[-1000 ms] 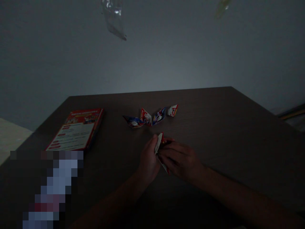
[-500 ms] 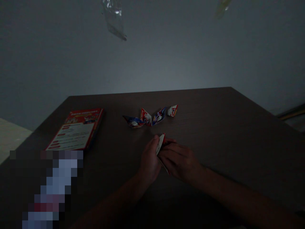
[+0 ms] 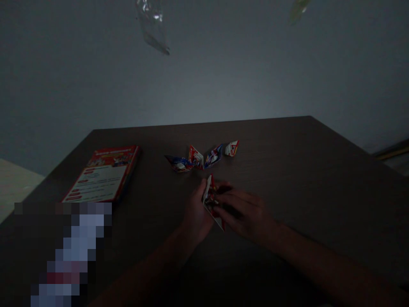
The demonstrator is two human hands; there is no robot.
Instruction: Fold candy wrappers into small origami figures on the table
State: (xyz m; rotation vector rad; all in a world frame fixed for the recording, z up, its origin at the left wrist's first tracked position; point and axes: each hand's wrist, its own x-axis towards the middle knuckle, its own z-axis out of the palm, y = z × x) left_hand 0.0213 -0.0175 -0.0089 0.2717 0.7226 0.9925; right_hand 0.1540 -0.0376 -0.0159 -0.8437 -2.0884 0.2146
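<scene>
Shifted left, folded paper [image 3: 207, 190] sits gripped in the left hand [image 3: 196, 215], partly hidden by the right hand [image 3: 248, 214], whose grip is unclear.

Dark table [image 3: 287, 170] with book [image 3: 102, 175], folded papers [image 3: 213, 156]

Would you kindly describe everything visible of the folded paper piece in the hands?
The folded paper piece, apparently thin card, shows off-white panels with red inside and at its tips. It is bent into an angle opening rightward. The left hand holds it over the table; the right hand has fingers at its opening. Its underside is hidden.
</scene>
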